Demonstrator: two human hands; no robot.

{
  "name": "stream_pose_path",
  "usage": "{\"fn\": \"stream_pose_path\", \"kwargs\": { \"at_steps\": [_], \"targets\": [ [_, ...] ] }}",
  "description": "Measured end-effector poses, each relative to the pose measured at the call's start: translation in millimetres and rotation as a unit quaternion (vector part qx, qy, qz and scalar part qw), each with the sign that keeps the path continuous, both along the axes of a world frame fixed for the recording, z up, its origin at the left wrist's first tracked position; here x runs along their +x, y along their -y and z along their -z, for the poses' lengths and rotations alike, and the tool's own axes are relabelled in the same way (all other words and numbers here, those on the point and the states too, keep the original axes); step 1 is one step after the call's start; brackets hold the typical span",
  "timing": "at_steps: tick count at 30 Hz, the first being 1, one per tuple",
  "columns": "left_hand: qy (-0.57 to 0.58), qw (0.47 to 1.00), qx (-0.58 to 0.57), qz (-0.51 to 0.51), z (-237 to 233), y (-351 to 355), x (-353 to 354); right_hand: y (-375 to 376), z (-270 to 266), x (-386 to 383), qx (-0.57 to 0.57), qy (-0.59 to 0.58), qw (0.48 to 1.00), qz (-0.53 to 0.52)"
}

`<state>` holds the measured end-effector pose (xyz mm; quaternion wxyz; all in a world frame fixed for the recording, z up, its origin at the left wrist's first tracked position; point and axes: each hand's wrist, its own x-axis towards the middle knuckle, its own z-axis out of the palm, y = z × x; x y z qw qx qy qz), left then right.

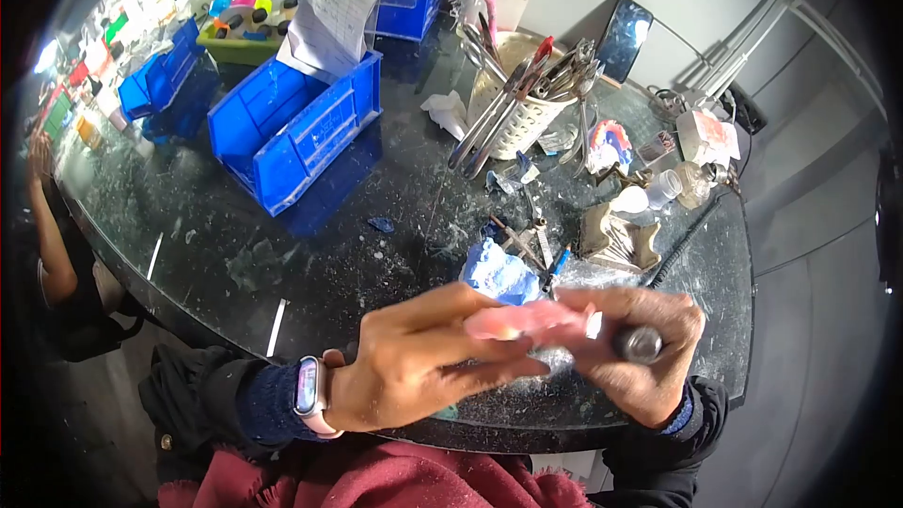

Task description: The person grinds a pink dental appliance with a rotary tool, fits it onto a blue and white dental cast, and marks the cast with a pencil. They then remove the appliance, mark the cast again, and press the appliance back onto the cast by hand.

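The left hand [414, 372] has its grip closed on a pink piece [522, 320], thumb below and fingers on top, holding it low in the middle of the frame, above the near edge of the worktop [282, 245]. The right hand [649, 357] meets it from the right, its grip wrapped around a metal handpiece [640, 344] whose round end faces the camera. The handpiece's working tip is blurred where it meets the pink piece. A smartwatch [308, 386] with a pale strap sits on the left wrist.

Just behind the hands, a pale blue cast [499, 273] lies on the dusty dark worktop, with white powder around it. To its right is a beige stone model [616, 240], and a black cable [691, 230] runs past it. Further up, in the centre, a white slotted cup [522, 122] stands crammed with pliers and other metal tools. A dark phone [625, 38] leans against the wall at upper right. Open blue bins [292, 132] stand at upper left. Another person's arm [47, 235] shows at the far left edge.
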<state>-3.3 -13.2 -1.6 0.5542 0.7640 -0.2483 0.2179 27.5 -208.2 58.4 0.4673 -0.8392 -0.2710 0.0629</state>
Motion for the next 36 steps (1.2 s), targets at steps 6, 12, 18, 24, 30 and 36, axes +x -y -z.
{"fn": "stream_pose_path", "kwargs": {
  "at_steps": [6, 12, 18, 24, 30, 36],
  "targets": [
    [-0.056, 0.984, 0.142, -0.088, 8.2, -4.0, 18.6, 4.4, 4.4, 20.7, 0.090, 0.078, 0.980, 0.158],
    [-0.167, 0.977, 0.126, 0.030, 38.5, -3.2, 30.9, 8.1, 13.9, 28.1, 0.090, 0.086, 0.991, 0.058],
    [-0.255, 0.932, -0.211, 0.147, 31.4, 4.6, 25.9, 7.1, 11.8, 23.9, 0.061, 0.131, 0.989, 0.019],
    [-0.342, 0.843, -0.358, 0.212, 4.6, -13.0, 15.5, 5.9, 4.7, 19.9, 0.128, 0.194, 0.971, 0.059],
    [-0.431, 0.741, -0.393, 0.332, 6.8, -2.1, 9.1, 1.6, 3.6, 9.4, 0.105, 0.108, 0.989, -0.006],
    [-0.491, 0.788, -0.294, 0.226, 8.8, 7.0, -1.0, -4.3, 27.8, 6.3, 0.060, 0.156, 0.986, -0.031]
  ]
}}
